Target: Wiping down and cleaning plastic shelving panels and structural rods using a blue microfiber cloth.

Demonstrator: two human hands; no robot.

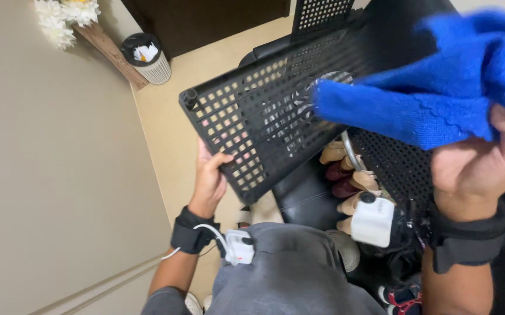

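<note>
**Wiping a perforated black panel, panel held tilted**

While the left hand (208, 181) grasps the near lower edge of the black perforated panel (252, 111), thumb over the front face and fingers behind, the panel sits tilted in mid-scene, its far end rising toward the upper right. The right hand (479, 169) is clenched on a blue cloth (427, 99), whose free end lies against the grid on the panel's right part.

Judgement on technique: the left grip looks like a pinch at one edge only, so firm pressure from the cloth could swing the panel; light strokes along the rows of holes, directed toward the supported edge, seem safest. Fibres may snag on the hole edges.

Below the panel, several shoes (348, 181) stand in a row on a rack. Both wrists carry black bands; a white box-shaped device (372, 221) sits at the right one.

Far left: a round bin (145, 57), dark top, white ribbed wall, white scrap inside. White flowers (66, 17) in the far left corner. No labels or signs legible.
</note>
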